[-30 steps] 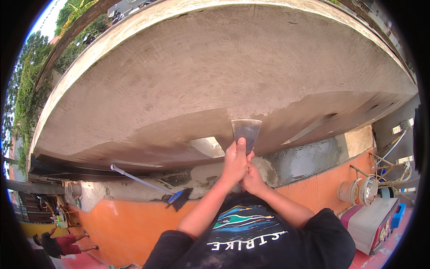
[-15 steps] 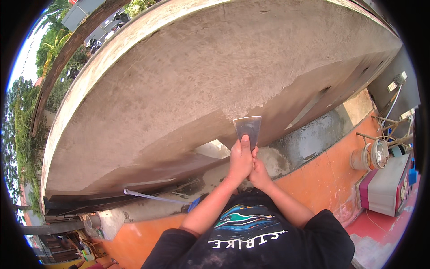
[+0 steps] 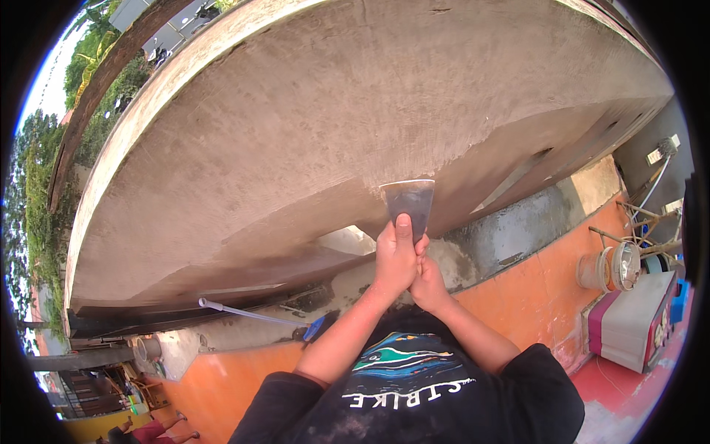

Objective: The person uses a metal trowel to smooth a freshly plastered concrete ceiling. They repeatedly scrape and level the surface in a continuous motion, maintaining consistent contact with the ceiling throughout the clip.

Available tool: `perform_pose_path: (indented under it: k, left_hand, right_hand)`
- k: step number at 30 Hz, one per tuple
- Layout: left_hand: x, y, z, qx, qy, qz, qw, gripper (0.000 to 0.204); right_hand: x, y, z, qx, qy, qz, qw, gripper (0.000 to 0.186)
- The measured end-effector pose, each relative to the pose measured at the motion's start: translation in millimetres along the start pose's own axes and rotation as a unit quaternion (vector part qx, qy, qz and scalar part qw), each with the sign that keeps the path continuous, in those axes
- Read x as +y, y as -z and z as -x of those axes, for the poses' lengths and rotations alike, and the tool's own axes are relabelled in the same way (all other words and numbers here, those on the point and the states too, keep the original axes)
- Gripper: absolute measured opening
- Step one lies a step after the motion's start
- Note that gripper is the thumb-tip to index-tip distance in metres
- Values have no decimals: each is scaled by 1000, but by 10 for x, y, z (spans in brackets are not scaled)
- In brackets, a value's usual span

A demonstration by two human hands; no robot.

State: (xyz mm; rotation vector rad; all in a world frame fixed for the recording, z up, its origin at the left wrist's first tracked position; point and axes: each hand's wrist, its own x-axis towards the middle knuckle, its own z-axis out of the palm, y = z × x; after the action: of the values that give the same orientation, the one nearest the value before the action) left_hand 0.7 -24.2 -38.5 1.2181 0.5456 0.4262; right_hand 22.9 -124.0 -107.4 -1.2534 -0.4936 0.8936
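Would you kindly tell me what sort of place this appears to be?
Probably an open-air yard under building or repair work: a scraper is held before a broad, unpainted, cement-like wall, with trees beyond.

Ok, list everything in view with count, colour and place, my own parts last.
Scraper: one, grey, in both hands
Concrete surface: one, brown-grey, ahead
Painted surface: one, orange, either side of the forearms
Broom: one, pale handle, blue head, left of the forearms
Buckets: count unclear, whitish, right
Box: one, grey and maroon, lower right
Trees: several, green, far left
Beam: one, brown, upper left
Other person: one, maroon shorts, lower left
T-shirt: one, black, bottom centre
Left hand: one, bare, on the scraper
Right hand: one, bare, clasped beside it
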Motion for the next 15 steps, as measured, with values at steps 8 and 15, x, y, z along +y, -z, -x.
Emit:
perform_pose_path:
  k: [8,15]
  left_hand:
    - [13,-73,-12,40,8,13,999,59]
    - [-59,-44,-20,48,25,21,998,59]
  right_hand:
    - [-48,112,-69,-38,-26,22,999,4]
    - [118,209,-124,-88,11,17,996,4]
